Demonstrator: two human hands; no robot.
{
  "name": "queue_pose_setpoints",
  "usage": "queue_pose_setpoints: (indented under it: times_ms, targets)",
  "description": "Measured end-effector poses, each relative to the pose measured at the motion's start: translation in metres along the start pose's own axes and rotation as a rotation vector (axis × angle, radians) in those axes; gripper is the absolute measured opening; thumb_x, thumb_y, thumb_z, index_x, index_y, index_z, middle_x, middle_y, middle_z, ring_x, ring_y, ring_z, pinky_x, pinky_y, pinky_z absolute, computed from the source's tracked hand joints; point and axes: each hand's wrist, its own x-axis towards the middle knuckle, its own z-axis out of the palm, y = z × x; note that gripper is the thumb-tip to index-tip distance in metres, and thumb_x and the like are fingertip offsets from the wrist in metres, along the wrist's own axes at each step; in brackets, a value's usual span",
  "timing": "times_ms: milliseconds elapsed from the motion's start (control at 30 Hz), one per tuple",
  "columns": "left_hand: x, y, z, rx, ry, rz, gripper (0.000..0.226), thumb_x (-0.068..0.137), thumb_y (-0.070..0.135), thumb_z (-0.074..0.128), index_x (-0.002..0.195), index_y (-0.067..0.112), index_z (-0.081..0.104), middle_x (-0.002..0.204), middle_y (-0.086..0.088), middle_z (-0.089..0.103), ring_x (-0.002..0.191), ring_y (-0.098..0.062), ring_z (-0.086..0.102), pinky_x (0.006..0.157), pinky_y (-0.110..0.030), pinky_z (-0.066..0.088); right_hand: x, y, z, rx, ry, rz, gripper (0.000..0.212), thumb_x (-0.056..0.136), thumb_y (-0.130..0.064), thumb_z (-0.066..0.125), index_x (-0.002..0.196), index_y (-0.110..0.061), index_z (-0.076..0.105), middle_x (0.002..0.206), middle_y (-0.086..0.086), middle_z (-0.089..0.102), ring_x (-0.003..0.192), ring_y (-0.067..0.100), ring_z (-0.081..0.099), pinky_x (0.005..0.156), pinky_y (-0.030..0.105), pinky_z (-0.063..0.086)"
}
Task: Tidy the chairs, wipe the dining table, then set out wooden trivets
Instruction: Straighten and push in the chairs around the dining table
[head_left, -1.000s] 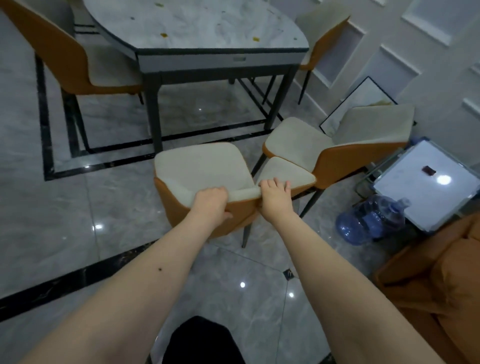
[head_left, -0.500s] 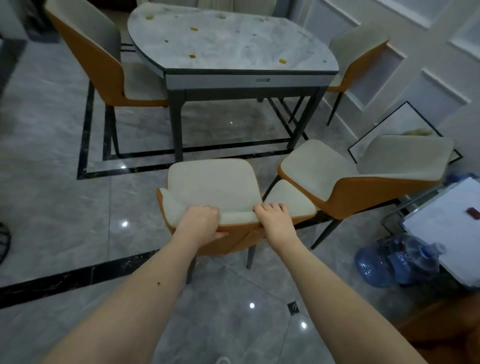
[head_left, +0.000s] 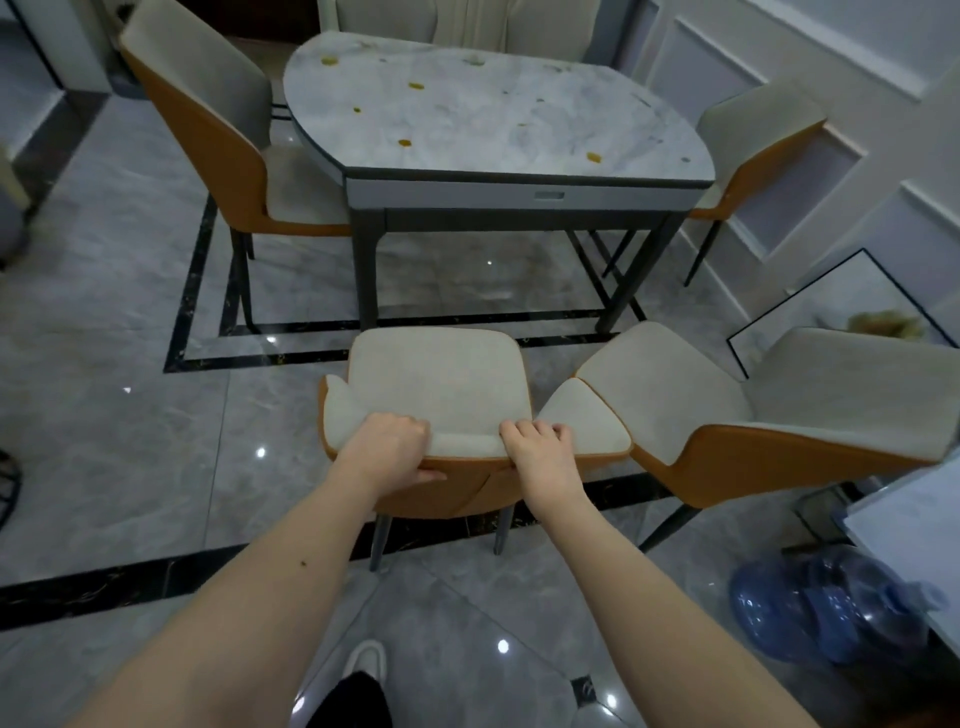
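Where the marble-topped bench (head_left: 498, 119) fills the upper middle of the view, its long axis running left to right, its near edge faces the person squarely, and yellowish spots (head_left: 414, 85) are scattered over its unwiped top. No trivets are visible anywhere. Side chairs stand at its left (head_left: 208, 140) and right (head_left: 753, 145), each drawn close to the top. Nearer the viewer and to the right, a fourth chair (head_left: 779, 415) stands turned askew, its seat corner just beside the held chair.

Directly between person and bench stands the held chair (head_left: 436, 395), seat toward the bench, backrest toward the body. Its front edge lies near the bench legs but not yet under the top, so the decisive relation is straight ahead: chair and bench opening lie on one line running away from the hands.

Left hand (head_left: 387, 447) curls over the backrest's top edge, fingers on the cushioned face, thumb on the orange shell. Right hand (head_left: 535, 447) grips the same edge a little to the right, fingers hooked over. Both sit about equally far from the bench, so an even forward push, judged likely next, should keep the chair from slewing.
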Motion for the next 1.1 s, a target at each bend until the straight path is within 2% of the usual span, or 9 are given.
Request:
queue_pose_setpoints:
  times_ms: [333,667,833,1000,1100]
  targets:
    - [0.112,-0.064,-0.007,-0.018,-0.005,0.022,0.057,0.077,0.073,0.051,0.095,0.018,0.055,0.094,-0.001,0.066,0.083,-0.020,0.064,0.065,-0.032,0.046,0.124,0.022,-0.010,-0.014,-0.027,0.038,0.058,0.075,0.000,0.062,0.126,-0.018,0.041,0.120,0.001,0.052,0.115,0.027,0.045,0.100,0.043,0.026]
    - [0.212,-0.108,-0.011,0.019,-0.010,0.037,0.059,0.077,0.075,0.049,0.094,0.019,0.054,0.093,-0.001,0.066,0.082,-0.020,0.064,0.060,-0.030,0.039,0.228,0.050,-0.024,0.018,-0.064,0.062,0.062,0.075,-0.001,0.065,0.128,-0.020,0.037,0.126,0.002,0.049,0.122,0.027,0.042,0.111,0.050,0.019]
    - [0.267,-0.126,-0.014,-0.002,-0.019,-0.012,0.057,0.076,0.075,0.050,0.094,0.021,0.052,0.091,0.001,0.065,0.080,-0.019,0.063,0.060,-0.030,0.040,0.281,0.076,-0.025,0.027,-0.040,0.018,0.056,0.083,-0.006,0.063,0.130,-0.019,0.037,0.124,0.002,0.051,0.120,0.027,0.043,0.109,0.047,0.021]
    - [0.320,-0.137,-0.015,-0.017,-0.002,-0.088,0.056,0.074,0.077,0.050,0.093,0.024,0.052,0.089,0.004,0.065,0.079,-0.016,0.063,0.064,-0.029,0.049,0.333,0.102,-0.030,0.051,-0.017,-0.009,0.059,0.079,0.000,0.062,0.131,-0.017,0.038,0.122,0.004,0.053,0.119,0.028,0.045,0.109,0.049,0.021]
    - [0.344,-0.146,-0.016,-0.012,-0.002,-0.101,0.056,0.073,0.078,0.049,0.091,0.025,0.049,0.089,0.005,0.065,0.078,-0.016,0.063,0.061,-0.029,0.045,0.359,0.111,-0.034,0.060,-0.016,-0.014,0.058,0.077,0.002,0.062,0.127,-0.017,0.040,0.123,0.005,0.053,0.118,0.029,0.045,0.108,0.049,0.023]
